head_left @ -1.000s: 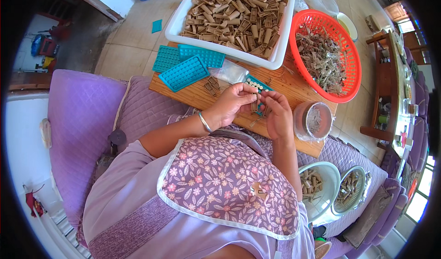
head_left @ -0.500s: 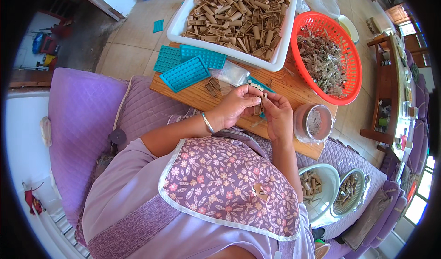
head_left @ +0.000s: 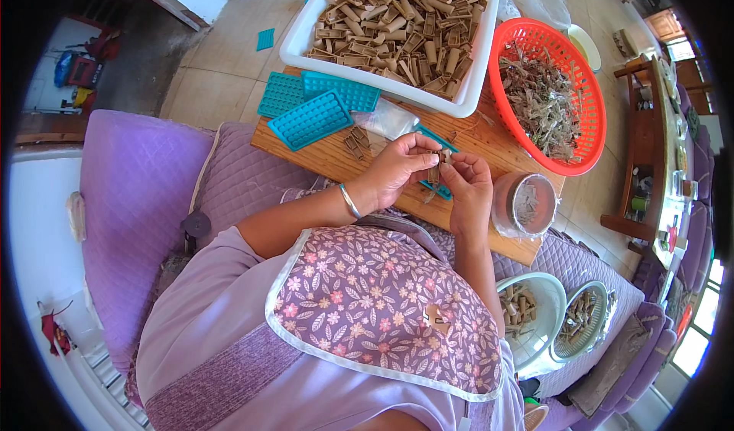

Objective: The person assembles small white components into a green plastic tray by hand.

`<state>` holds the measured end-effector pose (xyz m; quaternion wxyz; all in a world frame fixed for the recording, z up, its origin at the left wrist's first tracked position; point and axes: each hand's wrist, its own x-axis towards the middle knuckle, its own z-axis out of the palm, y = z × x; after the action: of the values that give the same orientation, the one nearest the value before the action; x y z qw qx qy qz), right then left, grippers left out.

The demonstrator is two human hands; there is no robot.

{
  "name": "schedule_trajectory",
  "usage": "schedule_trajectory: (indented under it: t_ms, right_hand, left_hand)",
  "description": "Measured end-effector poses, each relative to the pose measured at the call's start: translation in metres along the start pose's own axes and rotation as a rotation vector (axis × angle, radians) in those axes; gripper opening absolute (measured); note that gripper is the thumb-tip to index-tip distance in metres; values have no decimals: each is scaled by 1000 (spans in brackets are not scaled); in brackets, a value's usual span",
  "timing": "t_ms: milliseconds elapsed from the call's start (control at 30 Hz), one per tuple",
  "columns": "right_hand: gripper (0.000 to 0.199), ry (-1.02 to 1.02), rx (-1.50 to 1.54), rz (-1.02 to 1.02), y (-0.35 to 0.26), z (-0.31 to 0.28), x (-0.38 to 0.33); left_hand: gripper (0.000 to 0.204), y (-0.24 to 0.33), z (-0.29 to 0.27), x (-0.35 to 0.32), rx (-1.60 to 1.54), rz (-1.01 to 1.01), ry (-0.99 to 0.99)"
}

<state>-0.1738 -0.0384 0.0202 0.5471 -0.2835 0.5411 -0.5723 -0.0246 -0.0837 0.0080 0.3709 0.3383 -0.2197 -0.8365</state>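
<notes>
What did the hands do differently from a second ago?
Hardly anything changed. The left hand and right hand stayed close together over the wooden board, both still pinching the same small brown roll. Nothing was picked up or let go. The white tray of rolls, the red basket and the teal moulds stayed put.

A home living room: purple cushioned sofa [head_left: 130,201], tiled floor [head_left: 222,56], wooden side table [head_left: 650,140].

The small brown piece [head_left: 434,172] pinched between both hands is mostly hidden by fingertips, and the white tray [head_left: 306,29] at twelve o'clock is cut off
</notes>
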Motion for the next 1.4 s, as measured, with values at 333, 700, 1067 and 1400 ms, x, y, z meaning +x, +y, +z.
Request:
schedule_trajectory:
  t_ms: [333,700,1067,1400]
  right_hand:
    - [20,12,4,72,-2,3,-4]
    - [21,90,-130,-163,0,10,-11]
    - [20,43,-623,-410,-9,21,-21]
    - [23,20,-521,-344,-1,5,-23]
  left_hand:
    - [21,-1,-5,3,60,-9,3]
    - [24,-3,-8,6,89,80,-90]
    - [36,-7,-12,11,118,252,-129]
    - [38,14,-14,-5,453,298,-222]
